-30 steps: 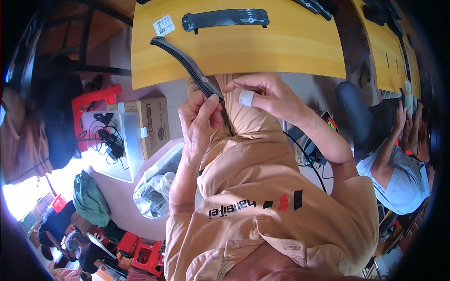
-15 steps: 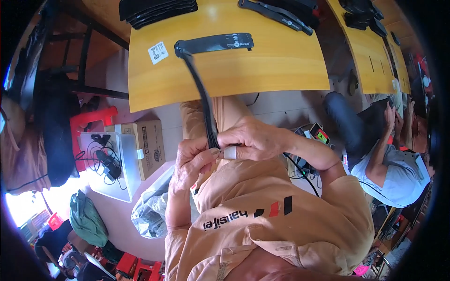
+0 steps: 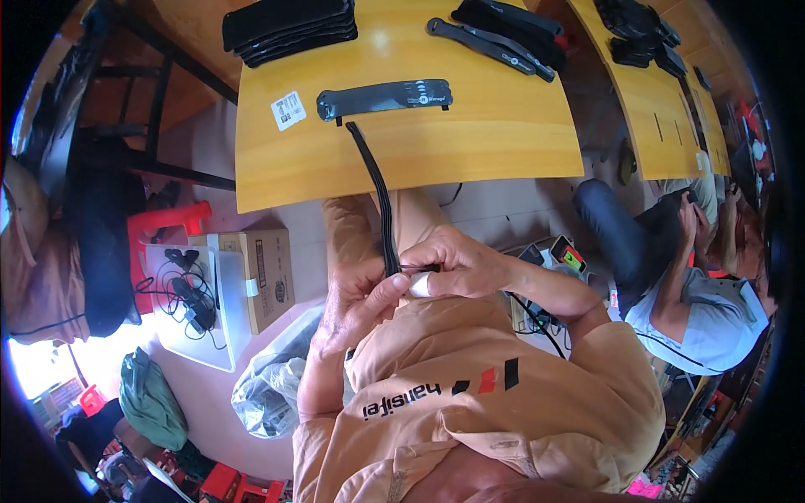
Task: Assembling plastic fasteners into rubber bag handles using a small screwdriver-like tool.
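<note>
Left hand (image 3: pixel 359 300) is closed, thumb pressed on the lower end of a long, narrow bundle of black fabric-like straps (image 3: pixel 376 172). Bundle sits mid-frame, running up from the hands, its far end over the front part of the yellow wood-grain table (image 3: pixel 503 138). Right hand (image 3: pixel 459 261) is curled right beside it, fingertips drawn together on what looks like a thin dark strip (image 3: pixel 422 269) at the bundle's lower end; exact grip partly hidden. A white wrap (image 3: pixel 419 285) covers one of its digits.

Progress: straps are already gathered, edges lined up along most of the length. Lower end looks unfinished, since both hands are busy there; whether the strip is fastened cannot be told. Bundle is not yet set down.

Upper centre of the table: a flat dark strap-shaped piece with pale print (image 3: pixel 386 99) lies apart from the bundle, apparently not yet dealt with. White printed label (image 3: pixel 288 111) lies just left of it, unattached. Upper left: neat stack of black flat pieces (image 3: pixel 289 35). Upper right: looser group of dark straps (image 3: pixel 495 46); whether these are finished is unclear.
</note>
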The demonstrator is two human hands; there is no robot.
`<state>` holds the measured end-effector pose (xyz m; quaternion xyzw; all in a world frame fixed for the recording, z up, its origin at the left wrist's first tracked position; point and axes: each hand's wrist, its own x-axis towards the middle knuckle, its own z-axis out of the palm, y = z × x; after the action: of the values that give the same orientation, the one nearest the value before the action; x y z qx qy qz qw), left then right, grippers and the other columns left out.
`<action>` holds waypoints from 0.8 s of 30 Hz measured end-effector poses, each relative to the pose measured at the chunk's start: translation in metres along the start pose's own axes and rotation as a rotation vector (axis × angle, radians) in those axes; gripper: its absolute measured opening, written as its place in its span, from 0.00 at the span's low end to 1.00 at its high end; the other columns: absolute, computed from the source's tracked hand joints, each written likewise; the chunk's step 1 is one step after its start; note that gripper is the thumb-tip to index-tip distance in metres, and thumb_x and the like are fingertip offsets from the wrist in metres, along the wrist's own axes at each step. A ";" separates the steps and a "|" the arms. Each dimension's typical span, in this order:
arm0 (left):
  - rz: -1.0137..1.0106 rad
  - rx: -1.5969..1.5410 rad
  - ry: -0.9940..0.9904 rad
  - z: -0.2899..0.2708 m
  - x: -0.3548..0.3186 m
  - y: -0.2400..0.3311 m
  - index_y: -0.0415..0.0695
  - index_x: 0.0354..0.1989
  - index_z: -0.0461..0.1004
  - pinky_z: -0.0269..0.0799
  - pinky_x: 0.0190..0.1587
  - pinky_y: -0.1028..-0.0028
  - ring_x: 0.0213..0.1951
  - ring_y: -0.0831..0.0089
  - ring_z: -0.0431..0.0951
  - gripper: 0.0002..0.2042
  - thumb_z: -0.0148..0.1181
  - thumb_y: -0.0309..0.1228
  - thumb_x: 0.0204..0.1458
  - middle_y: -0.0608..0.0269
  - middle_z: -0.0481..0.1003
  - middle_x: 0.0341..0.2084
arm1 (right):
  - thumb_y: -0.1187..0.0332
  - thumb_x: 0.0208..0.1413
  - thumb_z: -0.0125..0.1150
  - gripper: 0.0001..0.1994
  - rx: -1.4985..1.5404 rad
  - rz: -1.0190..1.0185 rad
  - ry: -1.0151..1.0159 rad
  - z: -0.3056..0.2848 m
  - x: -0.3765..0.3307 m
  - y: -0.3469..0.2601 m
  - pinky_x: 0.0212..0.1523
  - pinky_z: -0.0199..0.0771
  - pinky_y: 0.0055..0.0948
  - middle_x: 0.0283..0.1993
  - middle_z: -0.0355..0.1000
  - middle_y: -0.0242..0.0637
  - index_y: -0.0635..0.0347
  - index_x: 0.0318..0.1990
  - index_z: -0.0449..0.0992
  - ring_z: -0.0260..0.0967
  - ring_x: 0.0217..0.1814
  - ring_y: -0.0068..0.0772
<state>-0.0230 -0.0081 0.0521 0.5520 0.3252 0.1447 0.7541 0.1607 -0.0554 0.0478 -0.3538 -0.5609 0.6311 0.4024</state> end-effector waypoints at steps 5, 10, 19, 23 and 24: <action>-0.050 -0.222 0.048 0.011 -0.003 -0.003 0.39 0.19 0.69 0.53 0.13 0.85 0.12 0.86 0.62 0.14 0.53 0.36 0.52 0.70 0.65 0.10 | 0.72 0.47 0.51 0.06 0.308 0.152 -0.022 0.003 -0.003 0.007 0.16 0.51 0.16 0.14 0.59 0.27 0.62 0.21 0.67 0.53 0.14 0.15; -0.007 -0.515 0.063 0.014 0.001 -0.004 0.41 0.17 0.68 0.49 0.11 0.86 0.09 0.87 0.56 0.13 0.52 0.34 0.51 0.72 0.63 0.08 | 0.69 0.47 0.51 0.10 1.001 0.357 0.072 0.006 -0.003 0.011 0.09 0.46 0.16 0.09 0.55 0.26 0.59 0.17 0.62 0.48 0.05 0.15; 0.032 -0.257 0.161 0.013 0.009 -0.004 0.41 0.16 0.68 0.49 0.12 0.85 0.09 0.87 0.56 0.14 0.50 0.31 0.52 0.72 0.62 0.07 | 0.67 0.47 0.60 0.16 -0.194 0.022 0.309 0.011 -0.001 0.006 0.18 0.43 0.20 0.16 0.51 0.25 0.61 0.18 0.58 0.44 0.19 0.15; -0.089 -0.308 0.154 0.011 0.007 -0.004 0.43 0.10 0.63 0.46 0.10 0.85 0.07 0.86 0.55 0.15 0.52 0.27 0.48 0.71 0.60 0.05 | 0.67 0.49 0.58 0.14 0.227 0.077 0.179 0.008 -0.003 0.005 0.16 0.43 0.19 0.13 0.52 0.24 0.60 0.18 0.61 0.46 0.15 0.14; -0.077 -0.379 0.069 0.009 0.004 -0.010 0.43 0.11 0.63 0.47 0.11 0.85 0.08 0.86 0.56 0.14 0.52 0.29 0.49 0.72 0.60 0.06 | 0.67 0.49 0.58 0.14 0.224 0.076 0.174 0.011 -0.004 0.003 0.16 0.43 0.19 0.13 0.52 0.24 0.60 0.18 0.61 0.46 0.15 0.14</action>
<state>-0.0157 -0.0156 0.0430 0.3822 0.3386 0.1931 0.8378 0.1522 -0.0640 0.0464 -0.3810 -0.4363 0.6714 0.4622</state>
